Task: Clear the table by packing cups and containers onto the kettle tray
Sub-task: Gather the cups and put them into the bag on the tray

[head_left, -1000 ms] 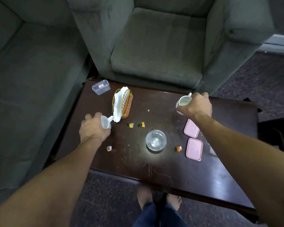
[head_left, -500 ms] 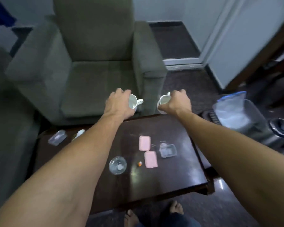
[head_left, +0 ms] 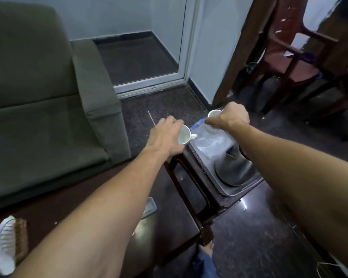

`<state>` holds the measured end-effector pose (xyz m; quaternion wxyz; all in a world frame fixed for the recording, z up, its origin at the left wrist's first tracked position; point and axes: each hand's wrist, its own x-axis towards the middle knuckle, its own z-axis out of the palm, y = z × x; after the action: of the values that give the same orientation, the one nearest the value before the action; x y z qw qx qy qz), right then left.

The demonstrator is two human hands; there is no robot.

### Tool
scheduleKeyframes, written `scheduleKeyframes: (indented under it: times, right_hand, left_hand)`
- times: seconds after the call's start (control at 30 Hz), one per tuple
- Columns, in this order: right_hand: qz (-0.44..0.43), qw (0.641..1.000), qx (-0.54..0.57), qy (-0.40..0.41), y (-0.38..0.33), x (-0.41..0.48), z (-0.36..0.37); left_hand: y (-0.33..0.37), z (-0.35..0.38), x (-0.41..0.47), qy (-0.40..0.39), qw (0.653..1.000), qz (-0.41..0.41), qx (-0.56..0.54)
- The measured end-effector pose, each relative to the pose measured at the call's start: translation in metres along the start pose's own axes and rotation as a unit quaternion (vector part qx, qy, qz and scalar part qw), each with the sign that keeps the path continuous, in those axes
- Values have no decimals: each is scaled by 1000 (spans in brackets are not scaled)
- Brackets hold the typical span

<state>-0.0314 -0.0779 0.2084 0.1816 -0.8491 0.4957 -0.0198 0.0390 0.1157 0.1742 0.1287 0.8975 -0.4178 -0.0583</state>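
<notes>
At the tray (head_left: pixel 247 187), left hand (head_left: pixel 166 135) grips cup (head_left: pixel 184 135), right hand (head_left: pixel 232 117) second cup (head_left: pixel 213 114).

right forearm (head_left: pixel 289 157) covers part of, seemingly, the kettle (head_left: pixel 232 172).

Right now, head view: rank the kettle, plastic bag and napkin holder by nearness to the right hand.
1. Plastic bag, just under the right hand.
2. Kettle, beside the bag, nearer the person.
3. Napkin holder, far lower left.
</notes>
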Motion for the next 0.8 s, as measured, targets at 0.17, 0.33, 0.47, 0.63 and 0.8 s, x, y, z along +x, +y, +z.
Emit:
scheduleKeyframes:
  times: [0.17,0.33,0.47,0.63,0.8]
  right_hand:
    - [12,998,-31,-54,54,84,-6]
    - [-40,985,-93,-143,99,152,14]
    - [-138,958,-153,-202,120,187,33]
    - [-173,945,-180,-212,134,217,63]
    - [-172,951,-171,-193,135,234,94]
  left_hand:
    - [55,42,61,-38,999,0,-3]
    - [78,83,102,-63,998,-14,15]
    - [83,111,123,-69,997,-32,2]
    - [87,139,139,-98,995,-34,4]
    - [87,165,144,-126,992,-28,8]
